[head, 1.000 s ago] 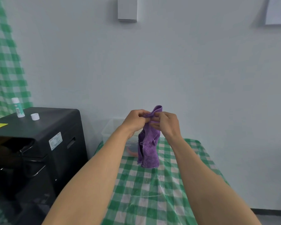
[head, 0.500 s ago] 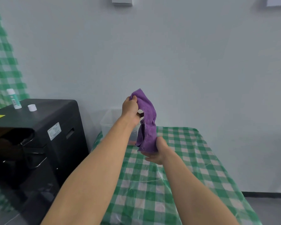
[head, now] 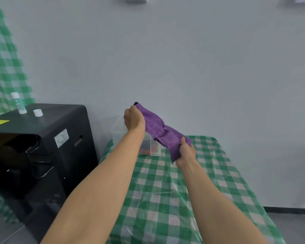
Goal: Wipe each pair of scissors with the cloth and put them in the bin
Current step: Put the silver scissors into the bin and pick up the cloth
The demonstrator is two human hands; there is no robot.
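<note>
left hand [head: 133,119] clenched round upper end of purple cloth [head: 157,130]; right hand [head: 187,153] gripped its lower end; cloth stretched aslant between them, over far left corner of the table [head: 209,173]; clear bin [head: 117,132] stood on that corner, behind left wrist; red shapes [head: 154,149] inside, too blurred to name

The cloth [head: 158,131] is purple terry, pulled out into a long band in the air above the far end of the bench [head: 165,194]. It slopes from upper left down to lower right. The left hand [head: 134,118] grips its upper end, the right hand [head: 187,152] its lower end, and a short corner hangs below that grip. The bin [head: 118,132] is a clear plastic box standing upright at the bench's far left corner, partly behind the left forearm. Red and dark shapes [head: 154,149] lie inside it, too blurred to make out.
</note>
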